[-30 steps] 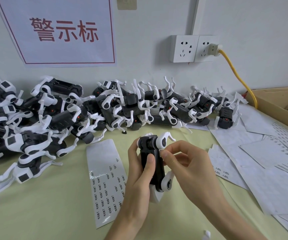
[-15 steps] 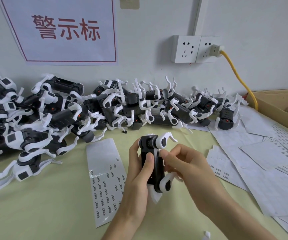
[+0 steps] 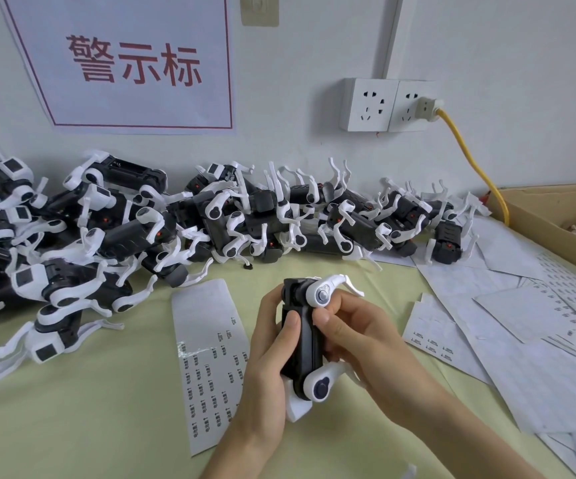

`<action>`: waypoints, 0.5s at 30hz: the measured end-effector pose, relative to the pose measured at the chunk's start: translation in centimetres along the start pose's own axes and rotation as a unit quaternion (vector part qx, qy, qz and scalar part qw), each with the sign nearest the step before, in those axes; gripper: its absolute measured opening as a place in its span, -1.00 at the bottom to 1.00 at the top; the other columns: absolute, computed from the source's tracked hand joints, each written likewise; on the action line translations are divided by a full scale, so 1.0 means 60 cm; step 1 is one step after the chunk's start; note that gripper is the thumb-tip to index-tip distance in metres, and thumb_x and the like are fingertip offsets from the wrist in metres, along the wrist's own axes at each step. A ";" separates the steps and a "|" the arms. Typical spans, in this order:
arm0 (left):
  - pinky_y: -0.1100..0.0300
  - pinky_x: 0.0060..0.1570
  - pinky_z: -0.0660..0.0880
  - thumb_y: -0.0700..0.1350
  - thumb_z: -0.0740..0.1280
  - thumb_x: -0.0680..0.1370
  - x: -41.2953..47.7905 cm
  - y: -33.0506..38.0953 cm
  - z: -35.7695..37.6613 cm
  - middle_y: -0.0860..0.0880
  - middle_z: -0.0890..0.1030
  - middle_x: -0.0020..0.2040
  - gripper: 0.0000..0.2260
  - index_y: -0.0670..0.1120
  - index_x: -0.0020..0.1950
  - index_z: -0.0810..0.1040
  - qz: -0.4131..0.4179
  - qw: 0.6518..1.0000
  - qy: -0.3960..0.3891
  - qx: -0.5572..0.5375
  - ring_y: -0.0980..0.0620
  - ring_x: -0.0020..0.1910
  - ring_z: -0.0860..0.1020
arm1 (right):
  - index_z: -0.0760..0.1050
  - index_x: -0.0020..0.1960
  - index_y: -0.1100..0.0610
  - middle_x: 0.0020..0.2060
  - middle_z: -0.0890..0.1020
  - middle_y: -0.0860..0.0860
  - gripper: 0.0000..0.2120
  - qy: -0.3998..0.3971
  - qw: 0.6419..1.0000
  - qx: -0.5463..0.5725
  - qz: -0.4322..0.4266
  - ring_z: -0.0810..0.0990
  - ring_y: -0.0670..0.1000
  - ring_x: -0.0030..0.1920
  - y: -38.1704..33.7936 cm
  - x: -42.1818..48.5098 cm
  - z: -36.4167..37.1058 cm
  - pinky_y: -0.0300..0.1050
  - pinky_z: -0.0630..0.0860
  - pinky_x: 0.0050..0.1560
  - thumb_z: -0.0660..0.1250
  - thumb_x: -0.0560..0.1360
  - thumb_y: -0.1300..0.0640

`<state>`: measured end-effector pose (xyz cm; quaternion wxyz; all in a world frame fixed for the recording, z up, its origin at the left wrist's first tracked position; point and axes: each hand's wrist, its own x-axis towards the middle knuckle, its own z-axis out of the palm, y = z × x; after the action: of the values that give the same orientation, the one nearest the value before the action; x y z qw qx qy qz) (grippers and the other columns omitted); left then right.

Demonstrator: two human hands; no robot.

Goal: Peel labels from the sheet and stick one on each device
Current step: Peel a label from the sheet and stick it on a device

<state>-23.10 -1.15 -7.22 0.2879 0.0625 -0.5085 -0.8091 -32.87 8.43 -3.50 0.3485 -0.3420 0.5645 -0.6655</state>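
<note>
I hold one black device with white legs (image 3: 305, 340) upright over the table, near the middle of the view. My left hand (image 3: 267, 368) grips its left side, thumb lying on the black body. My right hand (image 3: 355, 344) wraps the right side, thumb pressing on the body just below the upper white leg joint. Any label under that thumb is hidden. The label sheet (image 3: 210, 354) lies flat on the table just left of my left hand, its lower half carrying several rows of small labels.
A long heap of black-and-white devices (image 3: 189, 223) runs along the wall from far left to right. Used backing sheets (image 3: 521, 326) cover the table on the right. A cardboard box (image 3: 556, 216) stands at the right edge. A yellow cable (image 3: 469, 167) hangs from the wall socket.
The device has turned a little in my hands, its white leg joints now facing me. My right thumb has slid down onto the black body.
</note>
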 end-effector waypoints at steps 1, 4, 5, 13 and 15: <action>0.01 0.11 0.59 0.03 0.28 0.59 0.000 0.000 0.000 -0.27 0.61 0.27 -0.58 -0.09 0.42 0.47 -0.002 1.000 -0.003 -0.002 -0.15 0.21 0.63 | 0.44 -0.19 0.27 -0.31 0.46 0.09 -0.69 -0.008 1.000 0.009 0.001 0.41 -0.05 -0.36 0.002 0.000 -0.002 -0.30 0.38 -0.32 0.41 0.49 0.05; 0.02 0.06 0.57 0.02 0.25 0.59 0.000 -0.001 -0.001 -0.25 0.61 0.26 -0.60 -0.07 0.41 0.47 -0.006 1.000 -0.009 -0.001 -0.15 0.18 0.63 | 0.38 -0.12 0.40 -0.34 0.45 0.01 -0.64 -0.029 0.999 0.038 0.014 0.41 -0.08 -0.37 0.002 0.002 -0.006 -0.30 0.39 -0.31 0.39 0.48 0.10; 0.04 0.03 0.57 0.01 0.25 0.60 -0.001 -0.001 0.000 -0.25 0.62 0.25 -0.60 -0.07 0.41 0.47 -0.006 1.000 -0.012 -0.004 -0.14 0.14 0.63 | 0.37 -0.11 0.43 -0.34 0.44 0.01 -0.63 -0.035 0.998 0.043 0.020 0.40 -0.08 -0.37 0.000 0.002 -0.009 -0.30 0.39 -0.31 0.38 0.47 0.10; 0.12 -0.03 0.58 -0.02 0.25 0.60 -0.001 0.000 0.001 -0.21 0.63 0.18 -0.64 -0.06 0.39 0.49 -0.011 0.999 -0.021 -0.029 -0.10 0.09 0.63 | 0.38 -0.20 0.33 -0.33 0.41 0.09 -0.69 -0.011 0.999 0.035 0.012 0.38 -0.01 -0.33 0.009 0.004 -0.006 -0.25 0.37 -0.28 0.40 0.46 0.11; 0.11 -0.04 0.58 -0.02 0.26 0.59 0.000 0.000 -0.001 -0.20 0.64 0.18 -0.63 -0.06 0.39 0.49 -0.018 0.999 -0.015 -0.034 -0.10 0.10 0.63 | 0.38 -0.22 0.29 -0.26 0.40 0.15 -0.72 -0.022 0.998 0.048 0.014 0.38 0.06 -0.29 0.009 0.006 -0.009 -0.19 0.36 -0.24 0.42 0.45 0.14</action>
<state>-23.09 -1.19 -7.22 0.2674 0.0495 -0.4838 -0.8319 -33.47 8.36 -4.10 0.3866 -0.3314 0.5287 -0.6791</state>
